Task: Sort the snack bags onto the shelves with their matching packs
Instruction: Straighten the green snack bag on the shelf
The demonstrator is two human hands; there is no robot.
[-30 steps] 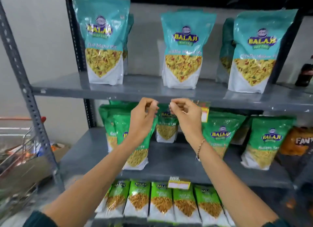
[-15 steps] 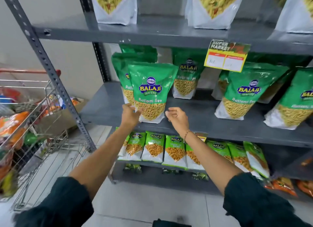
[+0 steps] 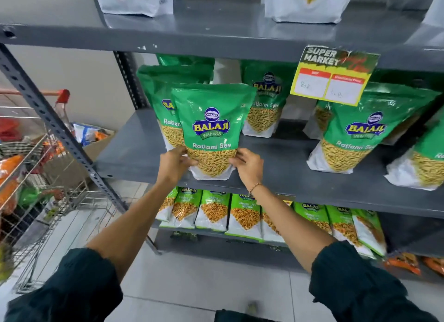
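Head view: a green Ratlami Sev bag [image 3: 211,132] is being held upright at the front edge of the middle shelf [image 3: 283,177], just before matching packs [image 3: 262,103]. Its lower corners are being gripped between the left hand [image 3: 174,164] and right hand [image 3: 248,165], fingers curled against the sides.
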